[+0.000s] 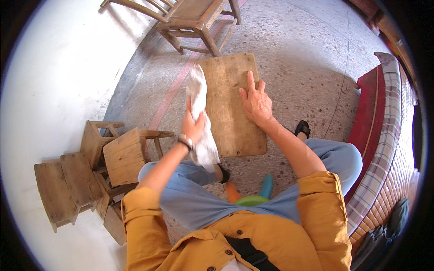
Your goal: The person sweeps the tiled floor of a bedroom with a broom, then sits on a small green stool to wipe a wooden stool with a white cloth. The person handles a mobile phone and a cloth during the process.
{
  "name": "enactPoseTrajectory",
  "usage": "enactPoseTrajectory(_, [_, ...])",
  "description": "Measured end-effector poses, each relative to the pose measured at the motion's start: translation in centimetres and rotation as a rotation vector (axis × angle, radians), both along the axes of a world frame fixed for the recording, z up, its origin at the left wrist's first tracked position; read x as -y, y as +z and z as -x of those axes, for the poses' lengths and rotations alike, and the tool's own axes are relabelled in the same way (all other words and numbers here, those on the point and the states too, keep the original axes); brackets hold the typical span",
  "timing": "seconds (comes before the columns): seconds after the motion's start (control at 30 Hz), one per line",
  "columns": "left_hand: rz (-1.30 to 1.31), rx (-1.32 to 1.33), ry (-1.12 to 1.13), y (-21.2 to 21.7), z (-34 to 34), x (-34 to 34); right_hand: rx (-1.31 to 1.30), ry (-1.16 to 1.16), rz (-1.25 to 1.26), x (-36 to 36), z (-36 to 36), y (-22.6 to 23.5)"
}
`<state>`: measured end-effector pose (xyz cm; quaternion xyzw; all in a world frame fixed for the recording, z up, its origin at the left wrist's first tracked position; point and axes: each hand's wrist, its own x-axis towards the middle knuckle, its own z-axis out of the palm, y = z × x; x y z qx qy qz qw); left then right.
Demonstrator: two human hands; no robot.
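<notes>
The left hand (193,124) is closed around a white cloth (199,118), which trails up over the left edge of a small wooden table (231,106) and hangs down below the wrist. The right hand (256,103) lies open and flat on the tabletop, fingers extended, gripping nothing. Several wooden stools (123,156) stand to the person's left, and a wooden chair (194,20) stands beyond the table.

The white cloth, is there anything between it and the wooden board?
Nothing visible. The left hand grips the white cloth right at the left edge of the wooden board. The right hand lies flat on the board's right side, away from the cloth.
</notes>
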<state>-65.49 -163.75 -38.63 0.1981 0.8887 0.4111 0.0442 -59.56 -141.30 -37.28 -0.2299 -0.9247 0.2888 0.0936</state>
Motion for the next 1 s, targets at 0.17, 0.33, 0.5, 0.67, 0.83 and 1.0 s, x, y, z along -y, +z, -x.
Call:
enactPoseTrajectory(0.17, [0.156,-0.007,0.137,1.7,9.7,-6.3,0.068,0.006,0.050,0.0,-0.1,1.0])
enactPoseTrajectory(0.33, [0.123,-0.060,0.116,0.4,9.9,-6.3,0.061,-0.008,0.010,-0.2,-0.1,1.0])
enactPoseTrajectory(0.5, [0.219,-0.099,-0.074,1.7,-0.7,-1.7,0.046,-0.001,0.060,-0.1,-0.1,1.2])
enactPoseTrajectory(0.67, [0.477,-0.257,-0.242,2.4,-7.3,1.7,0.021,-0.004,0.039,0.0,-0.2,0.7])
enactPoseTrajectory(0.83, [0.537,-0.383,-0.307,3.1,-2.8,-3.5,0.027,0.005,0.084,-0.6,-0.4,0.8])
enactPoseTrajectory(1.0, [0.481,-0.426,-0.172,1.2,4.8,-11.7,0.001,0.020,0.094,0.0,-0.2,0.7])
